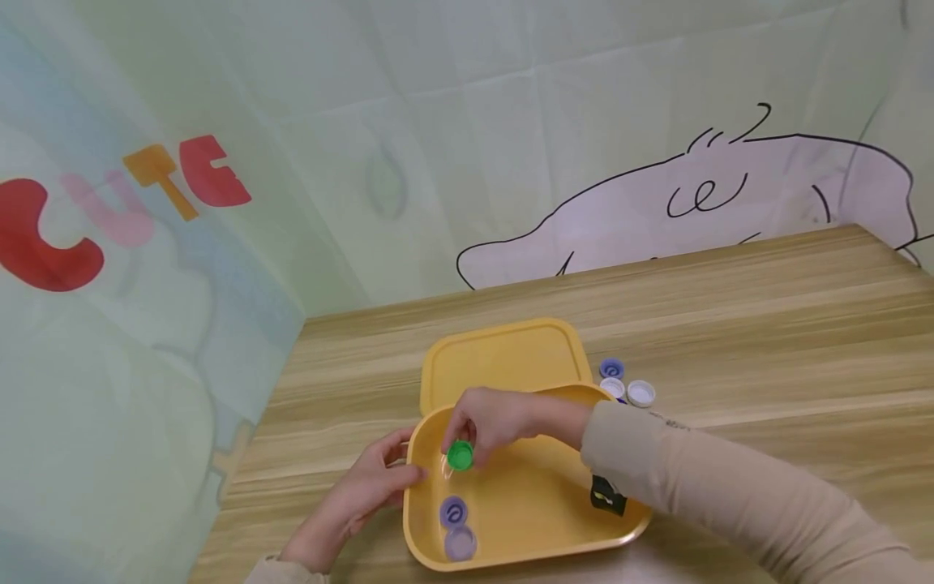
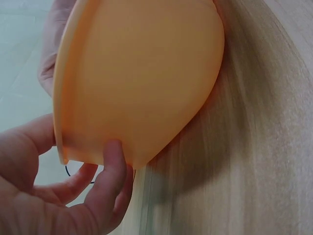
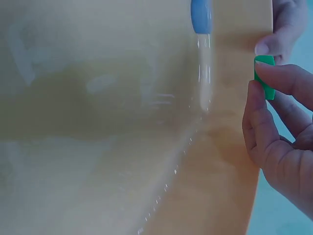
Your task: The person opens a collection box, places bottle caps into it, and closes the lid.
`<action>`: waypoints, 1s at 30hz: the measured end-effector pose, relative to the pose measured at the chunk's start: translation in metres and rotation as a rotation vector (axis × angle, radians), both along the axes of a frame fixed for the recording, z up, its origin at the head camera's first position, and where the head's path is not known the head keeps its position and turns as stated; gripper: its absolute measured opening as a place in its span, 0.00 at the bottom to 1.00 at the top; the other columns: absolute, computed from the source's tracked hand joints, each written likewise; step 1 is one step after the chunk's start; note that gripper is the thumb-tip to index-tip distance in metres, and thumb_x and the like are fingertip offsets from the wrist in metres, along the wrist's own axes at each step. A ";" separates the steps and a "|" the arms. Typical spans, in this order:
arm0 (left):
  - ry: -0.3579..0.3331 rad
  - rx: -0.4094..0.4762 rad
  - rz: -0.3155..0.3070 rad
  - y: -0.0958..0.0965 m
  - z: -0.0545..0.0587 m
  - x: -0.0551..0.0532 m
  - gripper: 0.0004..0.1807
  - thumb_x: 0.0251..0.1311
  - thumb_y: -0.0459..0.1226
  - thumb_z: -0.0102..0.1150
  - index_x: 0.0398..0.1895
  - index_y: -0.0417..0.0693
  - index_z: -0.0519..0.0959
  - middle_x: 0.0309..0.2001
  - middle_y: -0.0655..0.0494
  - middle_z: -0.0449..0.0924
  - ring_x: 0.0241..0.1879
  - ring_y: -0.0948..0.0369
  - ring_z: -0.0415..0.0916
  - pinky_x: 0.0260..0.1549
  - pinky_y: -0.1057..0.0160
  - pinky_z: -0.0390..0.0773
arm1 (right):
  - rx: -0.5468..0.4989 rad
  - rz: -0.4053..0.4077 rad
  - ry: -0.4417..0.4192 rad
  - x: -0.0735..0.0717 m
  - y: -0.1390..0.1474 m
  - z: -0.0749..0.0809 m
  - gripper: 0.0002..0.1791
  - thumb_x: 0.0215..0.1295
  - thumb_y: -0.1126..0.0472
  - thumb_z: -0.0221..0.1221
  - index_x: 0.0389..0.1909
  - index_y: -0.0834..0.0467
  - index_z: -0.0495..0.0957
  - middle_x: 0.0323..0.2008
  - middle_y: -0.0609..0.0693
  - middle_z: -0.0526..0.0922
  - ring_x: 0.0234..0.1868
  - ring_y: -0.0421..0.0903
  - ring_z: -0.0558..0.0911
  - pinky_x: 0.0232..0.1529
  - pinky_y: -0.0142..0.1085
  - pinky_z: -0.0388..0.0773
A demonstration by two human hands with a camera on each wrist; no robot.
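Note:
My right hand [image 1: 496, 422] pinches a green bottle cap [image 1: 460, 456] between thumb and fingers, over the left end of a yellow plastic box [image 1: 533, 495]. In the right wrist view the green cap [image 3: 264, 78] shows edge-on at the fingertips. My left hand [image 1: 372, 483] grips the box's left wall, with the thumb over the rim and the fingers outside; the left wrist view shows those fingers against the outer wall [image 2: 146, 73]. Inside the box, a purple cap with a swirl [image 1: 453, 512] and a pale purple cap [image 1: 460, 543] lie along the left wall.
Behind the box lies its yellow lid [image 1: 503, 361]. Right of the lid are a purple cap [image 1: 611, 369] and two white caps [image 1: 641, 393], with a dark blue piece partly hidden by the right sleeve. A black patch [image 1: 607, 496] shows at the box's right end.

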State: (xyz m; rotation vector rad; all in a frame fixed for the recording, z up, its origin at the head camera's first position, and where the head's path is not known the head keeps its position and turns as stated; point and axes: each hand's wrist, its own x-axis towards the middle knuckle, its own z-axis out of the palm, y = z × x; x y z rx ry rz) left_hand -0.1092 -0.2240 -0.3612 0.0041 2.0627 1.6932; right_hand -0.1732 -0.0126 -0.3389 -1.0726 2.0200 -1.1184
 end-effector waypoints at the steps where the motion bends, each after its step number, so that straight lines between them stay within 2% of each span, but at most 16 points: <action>1: -0.002 0.001 0.000 0.000 0.000 0.000 0.36 0.51 0.29 0.54 0.66 0.30 0.55 0.52 0.39 0.69 0.41 0.56 0.77 0.39 0.54 0.81 | 0.004 0.003 0.014 0.001 -0.001 -0.001 0.21 0.37 0.83 0.63 0.38 0.69 0.82 0.24 0.48 0.81 0.24 0.33 0.72 0.26 0.22 0.73; 6: -0.002 0.006 0.001 -0.001 -0.001 0.001 0.36 0.51 0.29 0.54 0.66 0.30 0.56 0.52 0.39 0.69 0.40 0.56 0.77 0.40 0.54 0.81 | 0.019 0.006 0.019 0.006 -0.006 -0.006 0.21 0.36 0.83 0.64 0.37 0.68 0.82 0.24 0.49 0.82 0.24 0.33 0.72 0.26 0.22 0.74; 9: -0.002 0.005 0.006 -0.001 -0.001 0.001 0.36 0.51 0.29 0.54 0.66 0.30 0.56 0.52 0.39 0.69 0.41 0.56 0.77 0.40 0.54 0.81 | 0.022 -0.005 -0.005 0.008 -0.008 -0.010 0.21 0.35 0.84 0.63 0.36 0.68 0.82 0.23 0.50 0.81 0.23 0.33 0.72 0.25 0.22 0.73; 18: 0.003 0.000 0.009 0.000 -0.002 0.001 0.36 0.51 0.29 0.54 0.65 0.30 0.57 0.51 0.39 0.70 0.40 0.56 0.77 0.40 0.54 0.81 | 0.040 -0.063 -0.035 0.012 -0.016 -0.025 0.20 0.34 0.85 0.63 0.33 0.68 0.83 0.23 0.49 0.81 0.22 0.33 0.72 0.23 0.21 0.70; 26: -0.003 0.004 0.000 -0.001 -0.002 0.001 0.36 0.51 0.29 0.54 0.66 0.30 0.56 0.53 0.38 0.69 0.41 0.56 0.77 0.41 0.55 0.81 | 0.067 -0.069 0.018 0.014 -0.021 -0.034 0.19 0.33 0.84 0.63 0.31 0.66 0.83 0.22 0.50 0.82 0.21 0.32 0.71 0.22 0.20 0.70; 30: 0.008 0.006 0.007 -0.001 -0.003 0.000 0.36 0.50 0.29 0.54 0.65 0.30 0.56 0.52 0.38 0.69 0.41 0.56 0.77 0.41 0.54 0.81 | 0.077 -0.074 0.078 0.014 -0.022 -0.035 0.19 0.33 0.83 0.64 0.31 0.65 0.84 0.22 0.49 0.82 0.20 0.31 0.71 0.22 0.20 0.71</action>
